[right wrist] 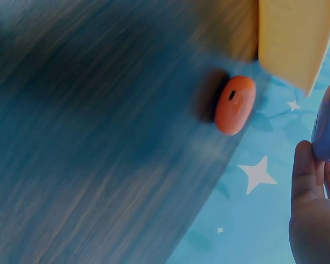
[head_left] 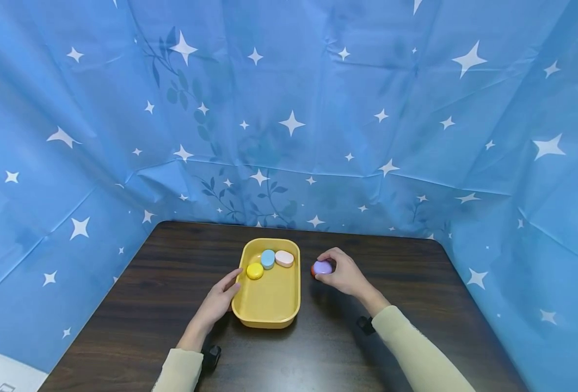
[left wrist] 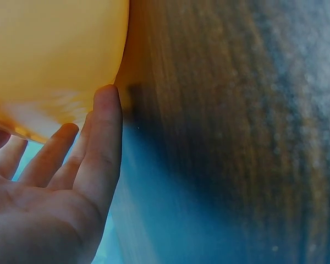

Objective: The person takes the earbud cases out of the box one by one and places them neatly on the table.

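My right hand (head_left: 344,272) pinches a smooth, rounded purple piece (head_left: 323,267) between thumb and fingers, right of the yellow tray (head_left: 266,324). Behind and partly hidden by it in the head view lies an orange-red oval piece (right wrist: 236,104), which shows a small dark slot in the right wrist view. At the tray's left side, my left hand (head_left: 216,299) touches the rim and outer wall with extended fingers (left wrist: 105,121). Inside the tray sit a round yellow piece (head_left: 255,271), a blue oval piece (head_left: 268,259) and a pale pink oval piece (head_left: 284,258), grouped toward the far end.
The dark wood-grain table (head_left: 137,305) carries the tray near its middle. A blue curtain (head_left: 289,136) with white stars hangs behind and along both sides. Each wrist wears a small black device, the left one (head_left: 211,357) just below the sleeve cuff.
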A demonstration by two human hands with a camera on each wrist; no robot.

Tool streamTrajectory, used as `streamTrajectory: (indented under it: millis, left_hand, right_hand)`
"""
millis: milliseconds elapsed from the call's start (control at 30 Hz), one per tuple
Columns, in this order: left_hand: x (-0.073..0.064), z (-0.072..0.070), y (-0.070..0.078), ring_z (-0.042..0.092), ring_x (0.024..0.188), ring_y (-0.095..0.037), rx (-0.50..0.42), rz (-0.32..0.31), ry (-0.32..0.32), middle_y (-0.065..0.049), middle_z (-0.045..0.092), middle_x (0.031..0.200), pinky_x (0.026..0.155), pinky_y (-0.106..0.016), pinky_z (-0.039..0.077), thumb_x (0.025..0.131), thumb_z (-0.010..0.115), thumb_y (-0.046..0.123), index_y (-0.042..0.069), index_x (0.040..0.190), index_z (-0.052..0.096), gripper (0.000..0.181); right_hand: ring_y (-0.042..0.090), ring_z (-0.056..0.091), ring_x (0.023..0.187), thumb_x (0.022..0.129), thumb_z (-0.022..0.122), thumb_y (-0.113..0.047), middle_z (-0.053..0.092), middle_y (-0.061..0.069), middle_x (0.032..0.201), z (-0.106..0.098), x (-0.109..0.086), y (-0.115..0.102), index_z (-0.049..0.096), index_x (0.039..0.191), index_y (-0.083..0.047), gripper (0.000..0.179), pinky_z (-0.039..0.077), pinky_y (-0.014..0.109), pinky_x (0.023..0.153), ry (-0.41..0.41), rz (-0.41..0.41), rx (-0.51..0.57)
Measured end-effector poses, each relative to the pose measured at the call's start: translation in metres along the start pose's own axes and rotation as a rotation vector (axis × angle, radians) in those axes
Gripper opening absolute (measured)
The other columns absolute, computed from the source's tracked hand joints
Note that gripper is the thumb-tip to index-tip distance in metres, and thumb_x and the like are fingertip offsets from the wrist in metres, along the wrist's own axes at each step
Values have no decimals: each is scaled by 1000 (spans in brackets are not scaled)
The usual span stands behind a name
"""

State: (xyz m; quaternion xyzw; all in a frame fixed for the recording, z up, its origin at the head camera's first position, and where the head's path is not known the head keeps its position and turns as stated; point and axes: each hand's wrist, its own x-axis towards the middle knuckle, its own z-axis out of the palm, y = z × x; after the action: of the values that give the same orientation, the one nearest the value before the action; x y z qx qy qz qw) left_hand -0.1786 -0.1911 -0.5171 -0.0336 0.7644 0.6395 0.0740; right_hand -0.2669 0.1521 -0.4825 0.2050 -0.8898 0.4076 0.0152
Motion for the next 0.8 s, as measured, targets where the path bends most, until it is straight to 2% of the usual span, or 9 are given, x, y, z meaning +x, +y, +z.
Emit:
streamTrajectory:
  millis: [233,467,800]
  left_hand:
    - [1,0,0,55,130,-37,8,-2,0,-20,36,160,90,-45,57,110,46,20,19,157,40,47]
    - [1,1,-1,53,132,-38,1,-3,5,-21,34,161,92,-46,56,110,47,19,19,157,41,48]
    - [1,1,-3,54,131,-38,-14,-2,5,-21,35,160,92,-46,56,110,47,20,18,157,40,48]
  right_hand:
    - [24,57,98,80,86,-14,61,3,112,-7,-1,15,69,110,-10,35,54,41,86,9,51,-30]
    - [26,58,99,81,86,-15,62,7,116,-12,-2,27,69,113,-7,37,53,46,89,12,39,-55]
    - [30,58,100,81,85,-15,61,11,119,-17,4,40,68,113,-3,38,53,50,91,13,75,-68]
